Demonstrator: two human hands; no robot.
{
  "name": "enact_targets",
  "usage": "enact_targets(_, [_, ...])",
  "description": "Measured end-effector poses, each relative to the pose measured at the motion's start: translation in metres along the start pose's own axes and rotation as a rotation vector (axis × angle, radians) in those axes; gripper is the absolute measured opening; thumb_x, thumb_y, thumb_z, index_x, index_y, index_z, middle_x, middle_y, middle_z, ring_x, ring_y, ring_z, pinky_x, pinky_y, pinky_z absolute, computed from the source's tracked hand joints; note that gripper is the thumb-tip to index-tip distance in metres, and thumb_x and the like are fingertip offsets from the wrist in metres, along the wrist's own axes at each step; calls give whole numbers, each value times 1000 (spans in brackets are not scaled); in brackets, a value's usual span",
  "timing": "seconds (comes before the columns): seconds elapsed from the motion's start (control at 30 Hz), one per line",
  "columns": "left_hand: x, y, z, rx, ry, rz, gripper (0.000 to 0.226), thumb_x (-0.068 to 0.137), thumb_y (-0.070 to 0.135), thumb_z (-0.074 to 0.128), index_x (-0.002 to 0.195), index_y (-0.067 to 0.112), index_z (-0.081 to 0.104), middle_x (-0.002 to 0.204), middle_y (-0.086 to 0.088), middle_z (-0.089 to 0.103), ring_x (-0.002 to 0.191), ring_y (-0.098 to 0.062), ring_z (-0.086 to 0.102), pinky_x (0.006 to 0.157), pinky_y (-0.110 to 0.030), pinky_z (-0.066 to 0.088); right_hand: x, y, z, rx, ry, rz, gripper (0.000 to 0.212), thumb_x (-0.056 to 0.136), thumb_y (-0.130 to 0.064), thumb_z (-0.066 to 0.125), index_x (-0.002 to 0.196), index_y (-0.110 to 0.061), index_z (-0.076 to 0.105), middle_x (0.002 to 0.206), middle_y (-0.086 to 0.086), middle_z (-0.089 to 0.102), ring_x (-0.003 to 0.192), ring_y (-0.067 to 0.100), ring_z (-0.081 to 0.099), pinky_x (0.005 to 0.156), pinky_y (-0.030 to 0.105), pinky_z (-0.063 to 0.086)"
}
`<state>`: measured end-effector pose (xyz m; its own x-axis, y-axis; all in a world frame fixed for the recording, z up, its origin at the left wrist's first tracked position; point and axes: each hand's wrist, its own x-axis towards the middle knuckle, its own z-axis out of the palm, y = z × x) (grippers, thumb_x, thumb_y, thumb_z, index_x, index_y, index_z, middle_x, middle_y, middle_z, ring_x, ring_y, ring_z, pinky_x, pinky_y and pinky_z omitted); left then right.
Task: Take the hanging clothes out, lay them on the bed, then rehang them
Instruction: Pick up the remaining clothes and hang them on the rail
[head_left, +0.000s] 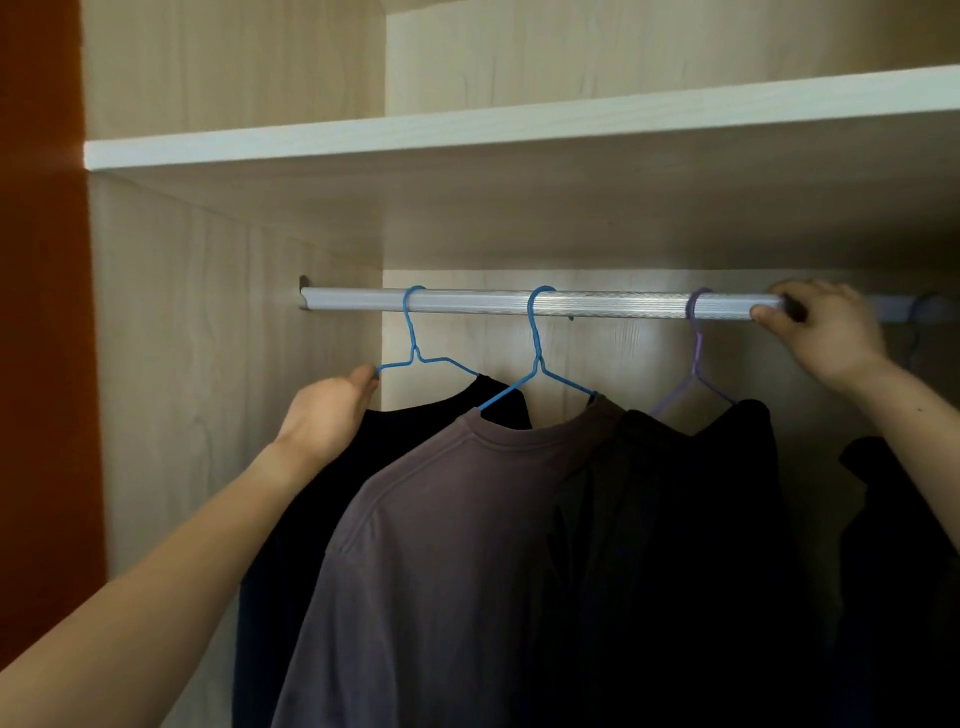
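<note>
L hand (332, 410) is low on the left. Its fingers curl on the left end of the 1st hanger (415, 358), right where the black shirt (498, 400) starts. That hanger's hook sits over the rod (597, 304), up and to the right of the hand.

Next is the 2nd hanger (537, 358), blue too, w/ a brown shirt (441, 545) in front. Then a purple hanger (696, 353) w/ a dark shirt (701, 519). All 3 hooks are on the rod, so no clothes are out yet.

R hand (821, 332) is up near the rod's right end. Thumb and fingers pinch a dark hook (792, 306), prob. from one more hanger. More dark cloth (893, 519) hangs under it.

The rod runs left to right, so I think each hook must go up, then toward the person. L hand is nearer the 1st hanger, R hand nearer the last one.
</note>
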<state>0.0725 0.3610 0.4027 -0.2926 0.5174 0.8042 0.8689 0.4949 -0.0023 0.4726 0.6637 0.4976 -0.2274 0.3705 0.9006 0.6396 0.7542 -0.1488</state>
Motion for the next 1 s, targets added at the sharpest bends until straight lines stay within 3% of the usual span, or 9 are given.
enact_targets(0.23, [2, -5, 3, -87, -94, -63, 28, 103, 31, 34, 108, 9, 50, 83, -23, 67, 78, -43, 63, 64, -42, 48, -1, 3, 0, 20, -30, 44, 47, 86, -44, 55, 111, -5, 66, 105, 24, 64, 99, 42, 53, 85, 40, 40])
enact_targets(0.33, [2, 0, -7, -94, -147, -106, 30, 100, 28, 42, 114, 4, 54, 100, -29, 67, 94, -45, 62, 79, -46, 49, 0, -1, -3, 112, -91, 111, 36, 91, -32, 61, 117, -8, 65, 116, 20, 64, 109, 38, 54, 91, 37, 41])
enact_targets(0.43, [-2, 13, -32, -80, 43, -34, 35, 96, 18, 48, 119, -7, 55, 109, -33, 63, 102, -47, 57, 91, -49, 43, -14, -20, -24, 398, -16, 254, 34, 92, -22, 60, 123, -9, 63, 122, 12, 63, 112, 24, 59, 85, 18, 42])
enact_targets(0.53, [-35, 39, -68, -257, 252, -26, 33, 92, 24, 42, 117, 7, 56, 107, -20, 62, 98, -41, 58, 88, -50, 47, -74, -53, -52, 613, 135, 289, 28, 94, -20, 55, 118, -10, 65, 114, 6, 66, 99, 5, 57, 78, 0, 38])
enact_targets(0.63, [-102, 69, -82, -588, 304, -69, 23, 98, 26, 41, 114, 36, 54, 104, 9, 62, 103, -24, 61, 93, -47, 49, -180, -79, -60, 837, 57, 300, 24, 96, -22, 52, 115, -13, 65, 107, 7, 68, 98, 12, 63, 94, 25, 48])
enact_targets(0.7, [-155, 93, -83, -678, 235, -99, 24, 100, 24, 40, 115, 36, 54, 103, 12, 61, 103, -15, 61, 97, -41, 48, -261, -93, -63, 901, -56, 340, 23, 99, -20, 50, 117, -15, 62, 106, 4, 66, 104, 16, 64, 93, 35, 50])
enact_targets(0.8, [-239, 128, -66, -727, 31, -138, 23, 100, 17, 43, 115, 19, 60, 103, 7, 62, 94, 4, 56, 87, -11, 43, -368, -109, -64, 909, -205, 502, 24, 95, -22, 50, 116, -20, 63, 105, -4, 68, 104, 14, 64, 90, 29, 51])
enact_targets(0.87, [-297, 147, -38, -778, -134, -205, 24, 97, 22, 42, 111, 20, 61, 100, 12, 63, 95, 12, 54, 81, -3, 38, -434, -107, -57, 867, -303, 658, 22, 96, -17, 51, 112, -23, 64, 101, -3, 69, 99, 13, 66, 87, 30, 53])
enact_targets(1.0, [-416, 176, 30, -820, -550, -446, 18, 98, 16, 48, 107, 27, 58, 99, 11, 64, 93, 1, 60, 80, -23, 44, -550, -90, -56, 775, -463, 1049, 22, 96, -9, 52, 103, -25, 66, 90, -2, 70, 89, 21, 67, 84, 45, 52])
